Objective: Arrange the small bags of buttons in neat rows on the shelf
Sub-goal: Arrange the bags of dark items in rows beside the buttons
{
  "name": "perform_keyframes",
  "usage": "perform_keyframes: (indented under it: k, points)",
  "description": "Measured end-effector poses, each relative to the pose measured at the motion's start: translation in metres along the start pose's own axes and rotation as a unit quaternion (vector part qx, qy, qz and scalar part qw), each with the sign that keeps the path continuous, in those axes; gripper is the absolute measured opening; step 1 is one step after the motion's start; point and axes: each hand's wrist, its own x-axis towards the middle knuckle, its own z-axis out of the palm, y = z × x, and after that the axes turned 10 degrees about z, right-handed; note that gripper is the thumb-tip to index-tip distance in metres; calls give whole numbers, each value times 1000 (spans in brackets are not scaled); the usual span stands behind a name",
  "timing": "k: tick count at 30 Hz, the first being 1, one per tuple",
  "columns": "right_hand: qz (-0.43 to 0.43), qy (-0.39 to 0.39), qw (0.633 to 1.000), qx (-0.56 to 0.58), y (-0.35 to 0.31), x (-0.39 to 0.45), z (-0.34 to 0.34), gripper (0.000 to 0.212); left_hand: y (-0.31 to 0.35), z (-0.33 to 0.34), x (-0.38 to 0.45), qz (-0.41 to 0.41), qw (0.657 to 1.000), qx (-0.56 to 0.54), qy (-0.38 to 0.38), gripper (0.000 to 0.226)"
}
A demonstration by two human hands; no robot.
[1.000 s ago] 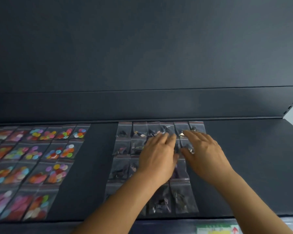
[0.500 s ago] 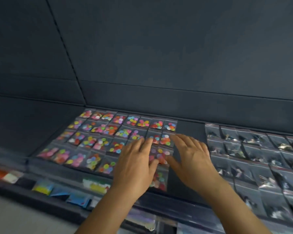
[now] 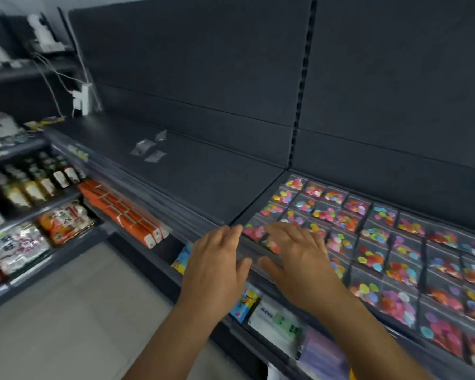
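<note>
Several small clear bags of coloured buttons (image 3: 373,234) lie in rows on the dark shelf (image 3: 209,185) at the right. Three loose clear bags (image 3: 148,150) lie apart farther left on the same shelf. My left hand (image 3: 217,267) hovers flat with straight fingers at the shelf's front edge, holding nothing. My right hand (image 3: 296,259) is spread flat over the left end of the coloured rows, fingers straight; whether it touches the bags I cannot tell. The picture is blurred by motion.
Below the shelf edge sit orange boxes (image 3: 126,215) and small packets (image 3: 244,303). At the left, another rack holds bottles (image 3: 36,182) and food packs (image 3: 63,220). A tall dark back panel (image 3: 203,64) rises behind the shelf. Pale floor (image 3: 66,325) lies at lower left.
The view has swung left, from the dark-button bags past the coloured ones. Both hands travelled left with it, staying flat and empty, and now sit at the left end of the coloured rows.
</note>
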Motion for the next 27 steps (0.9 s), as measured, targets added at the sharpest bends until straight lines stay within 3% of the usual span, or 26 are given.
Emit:
perform_keyframes:
  k: [11, 27]
  points:
    - [-89, -38, 995, -1, -107, 127, 63, 61, -148, -20, 33, -83, 995, 41, 26, 60]
    - [-121, -75, 989, 34, -208, 367, 126, 52, -367, -25, 193, -115, 993, 31, 6, 58]
